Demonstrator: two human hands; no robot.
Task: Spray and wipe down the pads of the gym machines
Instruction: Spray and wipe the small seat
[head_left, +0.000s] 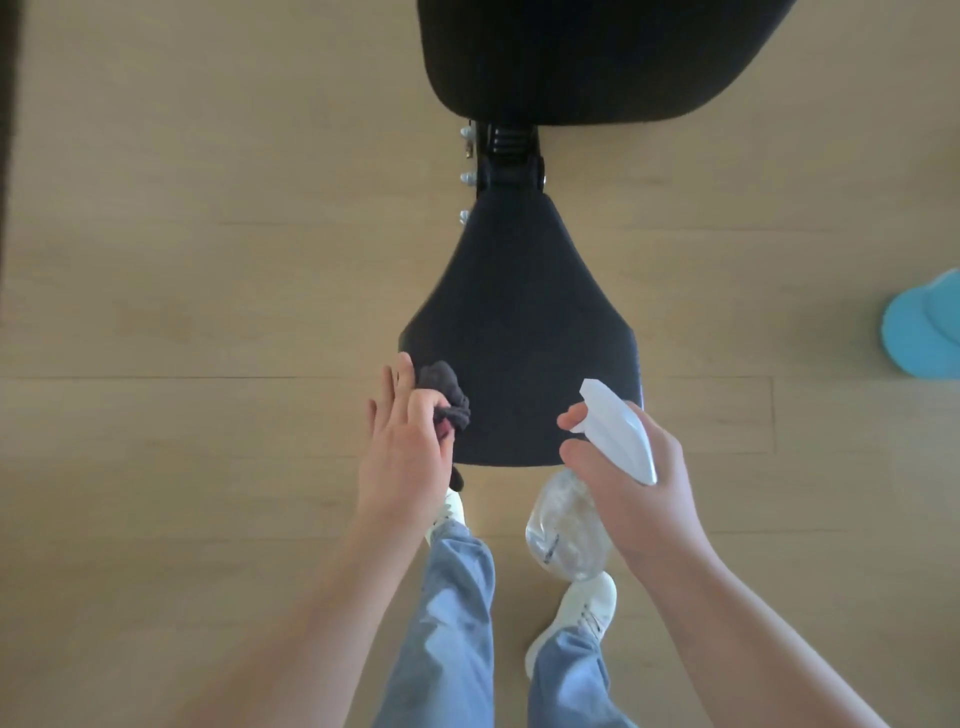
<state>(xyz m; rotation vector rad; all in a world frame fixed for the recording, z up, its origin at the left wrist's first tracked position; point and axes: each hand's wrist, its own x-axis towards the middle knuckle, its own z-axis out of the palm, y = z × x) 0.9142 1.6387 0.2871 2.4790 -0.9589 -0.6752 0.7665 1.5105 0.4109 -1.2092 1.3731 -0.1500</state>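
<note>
Grey crumpled cloth (448, 399) is bunched in the left fingers (415, 410), which curl round it and pinch it at the near-left corner of the black tapered vinyl seat pad (519, 322). Can't confirm contact with the pad. Behind them the left hand (402, 452) sits at the pad's left edge, so the wipe probably starts there and runs across.

The right fingers (579, 418) wrap the white trigger head of the clear plastic spray bottle (563, 525), nozzle aimed up the pad's length. The right hand (634, 478) hovers over the pad's near-right corner, with the bottle body hanging past the near edge. Sensible split: it keeps the sprayer out of the cloth's path.

Can't tell if the pad is wet. Beyond the pad's narrow far end is a black metal hinge bracket (511, 153), then a second, larger black pad (597, 57), my guess not yet done. Light wooden floor (208, 260) lies underneath, and a blue round object (922, 332) is well off to the pad's right.

Judgement: spraying this pad, wipe next.
</note>
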